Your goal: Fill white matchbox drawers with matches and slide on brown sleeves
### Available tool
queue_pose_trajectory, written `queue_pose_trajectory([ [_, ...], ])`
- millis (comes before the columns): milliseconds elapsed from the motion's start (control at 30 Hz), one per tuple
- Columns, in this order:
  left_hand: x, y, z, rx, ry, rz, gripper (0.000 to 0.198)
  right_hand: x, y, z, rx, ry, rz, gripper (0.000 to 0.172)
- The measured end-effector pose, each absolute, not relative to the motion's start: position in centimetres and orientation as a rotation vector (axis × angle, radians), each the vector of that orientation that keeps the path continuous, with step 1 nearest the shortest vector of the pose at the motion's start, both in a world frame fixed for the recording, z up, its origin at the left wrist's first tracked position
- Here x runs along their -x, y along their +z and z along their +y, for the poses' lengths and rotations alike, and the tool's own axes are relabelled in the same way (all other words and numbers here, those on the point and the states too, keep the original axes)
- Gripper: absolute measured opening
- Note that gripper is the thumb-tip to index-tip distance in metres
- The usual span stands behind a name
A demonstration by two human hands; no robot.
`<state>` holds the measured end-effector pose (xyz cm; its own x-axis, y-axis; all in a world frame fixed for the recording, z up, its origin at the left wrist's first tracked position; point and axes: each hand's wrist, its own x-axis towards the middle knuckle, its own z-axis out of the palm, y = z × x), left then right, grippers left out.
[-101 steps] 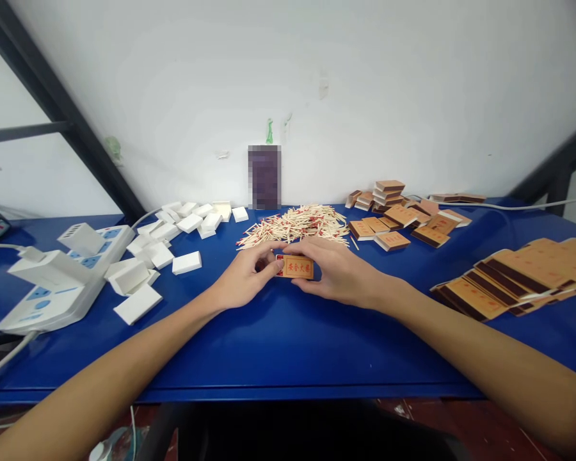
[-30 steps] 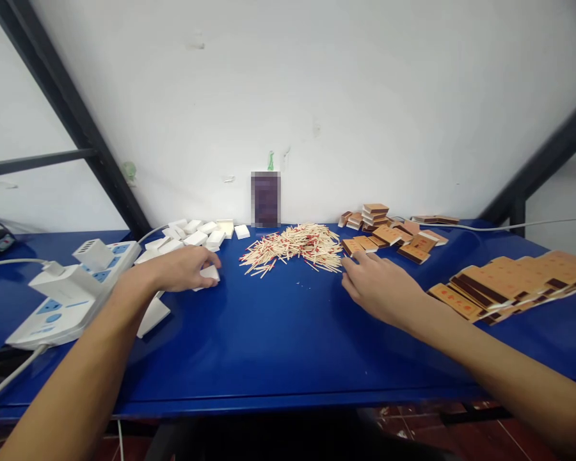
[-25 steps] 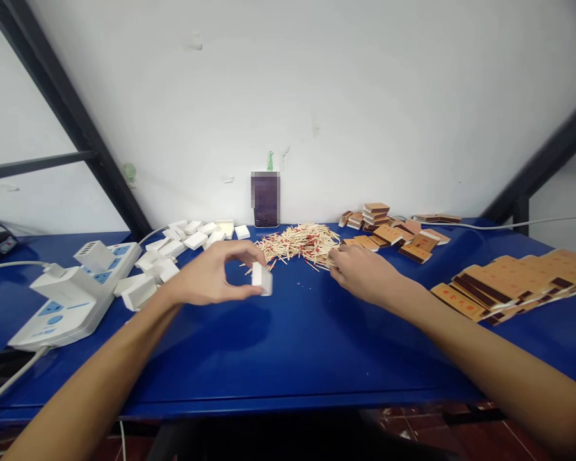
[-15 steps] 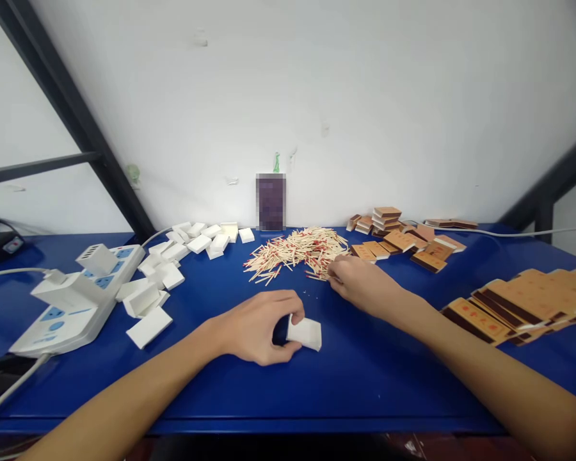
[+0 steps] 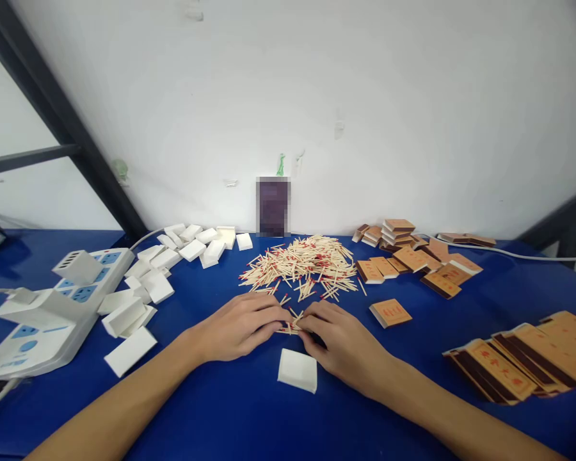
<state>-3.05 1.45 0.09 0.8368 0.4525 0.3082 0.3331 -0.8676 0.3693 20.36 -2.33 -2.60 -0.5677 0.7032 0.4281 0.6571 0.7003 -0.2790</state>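
Note:
My left hand (image 5: 249, 325) and my right hand (image 5: 338, 339) meet just in front of the heap of matches (image 5: 312, 262). Between their fingertips is a small bunch of red-tipped matches (image 5: 292, 322), with fingers of both hands closed on it from either side. Part of that bunch is hidden by the fingers. Nearer to me, a white matchbox tray (image 5: 297, 370) lies on the blue table, touched by neither hand. An orange matchbox sleeve (image 5: 390, 312) lies to the right of my right hand.
Several white trays (image 5: 158, 285) lie scattered on the left, beside a power strip (image 5: 84, 294) with plugs. Orange matchboxes (image 5: 410, 257) are piled at the back right, and a row of them (image 5: 504, 370) leans at the right. A pixelated dark object (image 5: 273, 206) stands against the wall.
My left hand has let go of the white tray and moved forward to the matches. My right hand has drawn back from the heap toward it. The orange sleeve has come into view.

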Motion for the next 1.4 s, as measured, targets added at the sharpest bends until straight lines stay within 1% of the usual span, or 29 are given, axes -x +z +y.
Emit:
queue_pose_trajectory([
  [100,3.5,0.0,1.8,-2.687,0.671,0.557,0.025,-20.5,-2.8,-2.3,0.967,0.143,-2.347,0.016],
  [167,3.4,-0.1,1.7,-2.655,0.780,0.561,0.023,-20.8,-2.7,-2.2,0.935,0.130,-2.346,0.017],
  [267,2.9,-0.3,1.0,-2.694,0.830,0.529,0.019,-21.2,-2.4,-2.1,0.877,0.098,-2.448,0.018],
  [333,2.5,-0.4,0.7,-2.749,0.792,0.482,0.026,-21.5,-2.2,-1.9,0.837,0.098,-2.489,0.019],
  [400,2.2,-0.2,0.5,-2.820,0.704,0.486,0.030,-21.7,-1.9,-1.8,0.833,0.121,-2.505,0.019],
  [533,2.0,0.1,0.8,-2.881,0.516,0.500,0.032,-22.0,-1.8,-1.7,0.870,0.211,-2.509,0.021],
  [800,2.2,0.1,1.0,-2.909,0.614,0.678,0.024,-22.0,-1.4,-1.6,0.895,0.265,-2.499,0.019],
  [867,2.1,0.0,1.1,-2.918,0.536,0.762,0.027,-22.0,-1.3,-1.6,0.904,0.280,-2.497,0.018],
  [967,1.9,0.0,1.1,-2.940,0.534,0.832,0.029,-22.0,-1.4,-1.6,0.914,0.299,-2.487,0.018],
  [1067,1.9,0.4,1.0,-2.977,0.480,0.743,0.034,-22.1,-1.5,-1.6,0.916,0.291,-2.480,0.017],
  [1167,2.1,0.7,1.1,-3.007,0.377,0.720,0.034,-22.2,-1.4,-1.6,0.931,0.307,-2.476,0.016],
  [1400,3.0,0.2,2.1,-2.957,0.401,0.929,0.036,-22.2,-1.4,-1.6,0.930,0.360,-2.455,0.015],
])
